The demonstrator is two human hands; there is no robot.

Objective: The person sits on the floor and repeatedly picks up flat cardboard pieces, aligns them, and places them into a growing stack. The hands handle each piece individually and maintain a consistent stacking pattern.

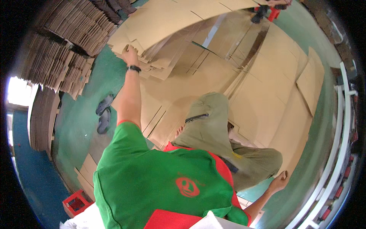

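My left hand [130, 54], arm stretched forward, is closed on the near left edge of a large brown cardboard sheet [171, 26]. That sheet is raised and bowed, curving across the far side above other flat cardboard. At the lower right, my right hand [280, 181] is closed at the edge of another cardboard sheet [295, 152], its fingertips partly hidden. Slotted cardboard blanks [263, 95] lie spread between my hands, some overlapping. My bent legs in olive trousers [209, 118] rest on them.
Tall stacks of folded cardboard [72, 26] stand at the far left. Dark slip-on shoes [104, 114] lie on the green floor [82, 126]. A red crate [78, 202] sits at the lower left. White rails [339, 141] run along the right. Part of another person [280, 4] shows at the far edge.
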